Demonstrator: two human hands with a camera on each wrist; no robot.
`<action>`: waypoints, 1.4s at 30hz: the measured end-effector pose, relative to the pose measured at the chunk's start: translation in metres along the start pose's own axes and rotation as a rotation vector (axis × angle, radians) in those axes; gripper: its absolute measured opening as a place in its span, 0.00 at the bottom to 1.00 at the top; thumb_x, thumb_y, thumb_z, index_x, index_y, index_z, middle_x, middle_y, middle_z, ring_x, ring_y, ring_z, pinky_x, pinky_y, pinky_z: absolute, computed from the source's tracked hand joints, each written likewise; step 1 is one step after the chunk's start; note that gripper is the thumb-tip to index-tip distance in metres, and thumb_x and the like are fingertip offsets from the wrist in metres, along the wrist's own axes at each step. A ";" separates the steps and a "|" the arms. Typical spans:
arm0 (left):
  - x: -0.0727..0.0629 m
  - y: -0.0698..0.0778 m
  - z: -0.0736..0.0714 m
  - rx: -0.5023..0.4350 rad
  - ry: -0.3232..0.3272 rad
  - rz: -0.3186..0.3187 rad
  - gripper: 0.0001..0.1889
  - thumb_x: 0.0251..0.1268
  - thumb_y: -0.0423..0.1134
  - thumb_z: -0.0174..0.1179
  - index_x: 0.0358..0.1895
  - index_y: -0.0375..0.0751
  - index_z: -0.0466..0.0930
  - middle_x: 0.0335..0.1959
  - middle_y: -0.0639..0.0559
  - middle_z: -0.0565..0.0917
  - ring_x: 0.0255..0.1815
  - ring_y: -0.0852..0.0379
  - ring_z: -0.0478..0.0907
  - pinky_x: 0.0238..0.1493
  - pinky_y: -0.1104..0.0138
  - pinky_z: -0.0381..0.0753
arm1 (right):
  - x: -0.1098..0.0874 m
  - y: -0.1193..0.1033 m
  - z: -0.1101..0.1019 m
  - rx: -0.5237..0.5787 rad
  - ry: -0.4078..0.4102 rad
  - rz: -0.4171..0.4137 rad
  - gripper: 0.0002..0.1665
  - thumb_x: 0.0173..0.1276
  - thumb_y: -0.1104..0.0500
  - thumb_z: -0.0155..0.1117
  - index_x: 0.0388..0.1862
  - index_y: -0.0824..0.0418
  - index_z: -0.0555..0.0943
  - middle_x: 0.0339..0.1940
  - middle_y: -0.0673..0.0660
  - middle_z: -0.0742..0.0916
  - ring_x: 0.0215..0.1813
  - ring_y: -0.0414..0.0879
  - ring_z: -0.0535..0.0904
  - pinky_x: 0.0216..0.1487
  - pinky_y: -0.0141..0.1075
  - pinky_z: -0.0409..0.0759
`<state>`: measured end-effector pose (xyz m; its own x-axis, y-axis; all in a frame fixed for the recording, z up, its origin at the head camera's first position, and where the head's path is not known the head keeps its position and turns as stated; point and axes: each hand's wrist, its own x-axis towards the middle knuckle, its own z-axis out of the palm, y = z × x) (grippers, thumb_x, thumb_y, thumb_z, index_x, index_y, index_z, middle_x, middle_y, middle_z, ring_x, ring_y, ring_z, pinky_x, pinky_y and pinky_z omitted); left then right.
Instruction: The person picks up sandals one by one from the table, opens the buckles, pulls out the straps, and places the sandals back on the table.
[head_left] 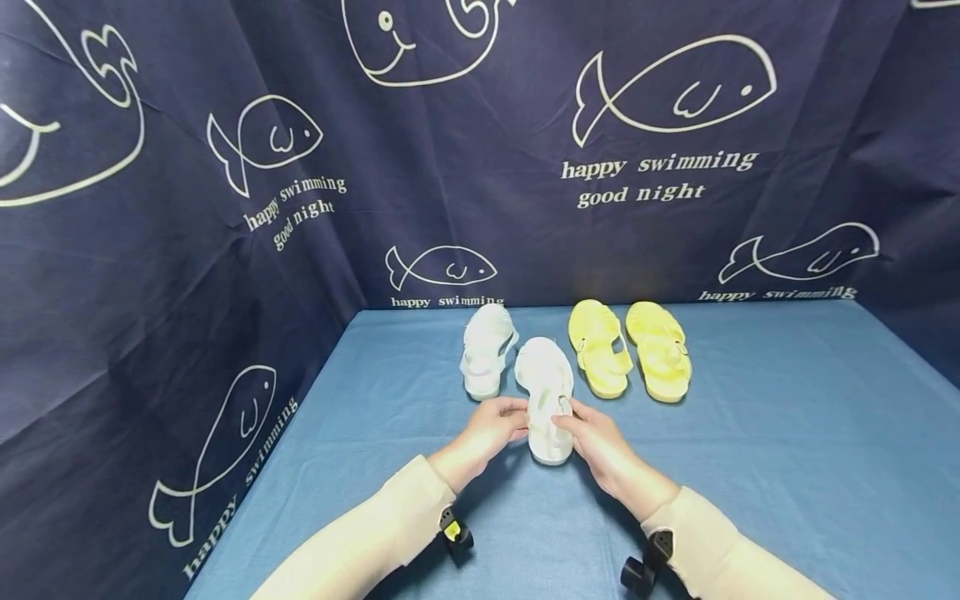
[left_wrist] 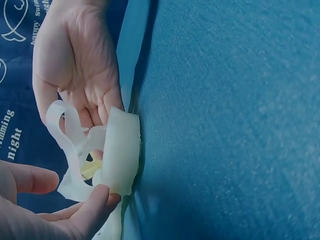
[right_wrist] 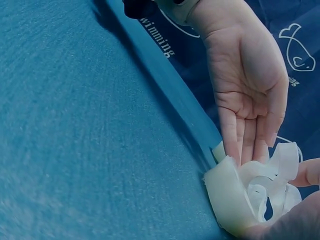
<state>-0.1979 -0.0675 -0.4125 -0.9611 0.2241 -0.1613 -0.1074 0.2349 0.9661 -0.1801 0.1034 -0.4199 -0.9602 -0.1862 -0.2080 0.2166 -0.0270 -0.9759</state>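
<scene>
A white sandal (head_left: 550, 433) lies toe away from me on the blue cloth, between my two hands. Fingertips of my left hand (head_left: 491, 429) touch its left side near the heel. In the left wrist view that hand's thumb (left_wrist: 37, 180) stands apart from the fingers, beside the strap. My right hand (head_left: 603, 446) holds the sandal's right side, thumb over the strap and fingers low along the sole. A second white sandal (head_left: 486, 350) lies to the left and a little farther back. In the right wrist view the held sandal's heel (right_wrist: 230, 192) rests at the cloth.
A pair of yellow sandals, the left one (head_left: 600, 350) and the right one (head_left: 660, 354), lies at the back right of the white ones. Blue cloth (head_left: 787, 458) covers the table. Dark curtains (head_left: 525, 167) with fish drawings hang at the back and left.
</scene>
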 end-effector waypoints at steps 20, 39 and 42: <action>0.013 0.014 -0.006 0.276 0.068 0.117 0.29 0.66 0.36 0.60 0.69 0.35 0.64 0.70 0.37 0.67 0.70 0.41 0.66 0.67 0.53 0.70 | -0.009 -0.001 -0.018 0.014 0.002 0.040 0.34 0.73 0.63 0.52 0.71 0.78 0.56 0.75 0.72 0.61 0.76 0.59 0.57 0.74 0.46 0.61; 0.058 0.032 -0.015 0.722 -0.322 0.529 0.30 0.59 0.38 0.68 0.67 0.45 0.71 0.68 0.52 0.73 0.73 0.57 0.63 0.74 0.64 0.60 | -0.010 0.000 -0.027 0.095 0.072 0.041 0.26 0.69 0.68 0.56 0.60 0.84 0.67 0.32 0.52 0.85 0.35 0.38 0.83 0.44 0.30 0.84; 0.065 0.034 -0.015 0.717 -0.382 0.505 0.29 0.59 0.38 0.68 0.65 0.45 0.74 0.67 0.52 0.74 0.73 0.56 0.62 0.75 0.64 0.58 | -0.009 0.000 -0.028 0.107 0.063 0.043 0.26 0.69 0.68 0.56 0.60 0.85 0.67 0.32 0.52 0.85 0.35 0.38 0.83 0.44 0.30 0.84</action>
<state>-0.2680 -0.0586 -0.3868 -0.6899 0.7212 0.0630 0.6002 0.5211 0.6068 -0.1758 0.1323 -0.4200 -0.9581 -0.1278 -0.2564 0.2721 -0.1254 -0.9541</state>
